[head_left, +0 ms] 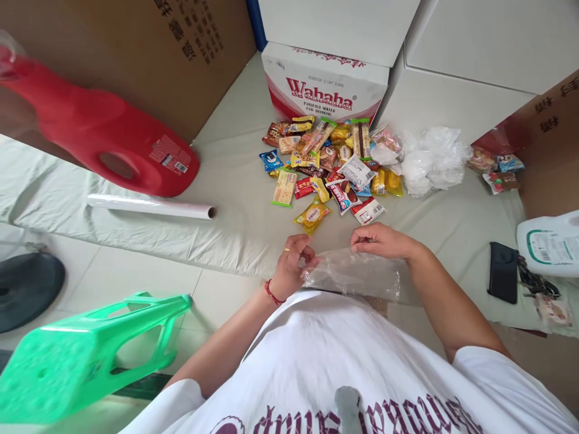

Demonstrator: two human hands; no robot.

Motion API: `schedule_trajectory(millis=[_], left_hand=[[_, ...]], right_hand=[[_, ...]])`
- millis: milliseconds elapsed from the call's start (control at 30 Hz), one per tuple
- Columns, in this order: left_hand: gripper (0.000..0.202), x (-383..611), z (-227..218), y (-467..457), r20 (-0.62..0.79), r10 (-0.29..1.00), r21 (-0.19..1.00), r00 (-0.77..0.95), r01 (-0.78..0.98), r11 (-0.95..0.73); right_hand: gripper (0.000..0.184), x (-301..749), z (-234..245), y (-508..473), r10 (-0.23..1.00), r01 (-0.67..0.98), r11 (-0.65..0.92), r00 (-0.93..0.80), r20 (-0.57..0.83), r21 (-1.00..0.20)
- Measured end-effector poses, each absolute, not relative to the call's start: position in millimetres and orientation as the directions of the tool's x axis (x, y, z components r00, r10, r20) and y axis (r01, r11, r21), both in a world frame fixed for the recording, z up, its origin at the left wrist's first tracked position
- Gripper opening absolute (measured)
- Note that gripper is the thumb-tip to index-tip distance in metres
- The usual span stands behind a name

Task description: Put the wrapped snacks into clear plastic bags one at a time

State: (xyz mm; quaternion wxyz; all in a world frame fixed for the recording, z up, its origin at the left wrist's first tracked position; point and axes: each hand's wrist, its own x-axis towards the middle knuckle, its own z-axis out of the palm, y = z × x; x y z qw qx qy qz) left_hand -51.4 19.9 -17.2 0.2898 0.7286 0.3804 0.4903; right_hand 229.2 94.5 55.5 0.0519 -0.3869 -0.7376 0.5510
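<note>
My left hand (294, 264) pinches one end of a clear plastic bag (355, 276) just in front of my white shirt. My right hand (379, 240) grips the bag's upper edge, fingers curled. A ring and a red wrist cord show on the left hand. Just beyond the hands, a pile of several wrapped snacks (326, 166) lies on the pale sheet (235, 205). The nearest one is a yellow packet (312, 216).
A red jug (97, 129) and a roll of clear film (151, 207) lie at left. A Wahaha carton (323, 84) stands behind the snacks, crumpled plastic bags (432, 160) beside it. At right lie a black phone (502, 272) and a white jug (549, 244). A green stool (85, 352) sits lower left.
</note>
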Motion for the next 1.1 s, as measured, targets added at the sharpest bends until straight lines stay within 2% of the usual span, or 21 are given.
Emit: schedule_trajectory(millis=[167,300,400,467,533,600,700,767,867,967,1033,1100], left_hand=[[0.047,-53,-24,19,0.427,0.869,0.835,0.252,0.258,-0.485],[0.053,-50,-19,22,0.181,0.947,0.94,0.264,0.238,-0.246],[0.03,-50,-16,26,-0.02,0.93,0.974,0.366,0.217,-0.064],[0.021,-53,-14,26,-0.087,0.906,0.98,0.415,0.198,0.004],[0.022,-56,-11,25,-0.089,0.899,0.991,0.43,0.126,0.038],[0.025,-58,-8,22,-0.071,0.907,0.995,0.415,-0.028,0.091],[0.03,-57,-3,15,-0.112,0.932,0.935,0.345,-0.28,0.216],[0.033,-55,-2,12,-0.149,0.949,0.907,0.278,-0.345,0.243],[0.036,-52,-6,12,-0.234,0.958,0.918,0.163,-0.287,0.273],[0.037,-54,-11,18,-0.354,0.932,0.924,0.077,-0.13,0.361],[0.035,-57,-14,25,-0.345,0.936,0.938,0.07,0.022,0.345],[0.03,-61,-15,32,-0.231,0.967,0.958,0.108,0.197,0.207]], right_hand=[[0.042,226,53,86,0.784,0.412,-0.003,-0.565,-0.258,-0.911],[0.043,225,59,85,0.845,0.318,0.085,-0.526,-0.101,-0.944],[0.04,228,60,83,0.863,0.269,-0.007,-0.484,-0.142,-0.963],[0.038,231,58,81,0.882,0.233,-0.097,-0.431,-0.192,-0.968],[0.038,234,54,78,0.915,0.201,-0.133,-0.352,-0.198,-0.97],[0.04,235,49,75,0.945,0.173,-0.16,-0.257,-0.202,-0.972],[0.045,235,42,71,0.964,0.122,-0.214,-0.132,-0.23,-0.969],[0.047,235,35,67,0.972,0.093,-0.222,-0.061,-0.229,-0.97],[0.05,237,23,63,0.976,0.092,-0.217,0.036,-0.215,-0.972],[0.048,239,11,56,0.983,0.243,-0.162,0.125,-0.135,-0.956],[0.041,240,4,49,0.981,0.427,-0.086,0.192,-0.002,-0.9],[0.035,242,1,41,0.944,0.619,0.001,0.258,0.205,-0.785]])
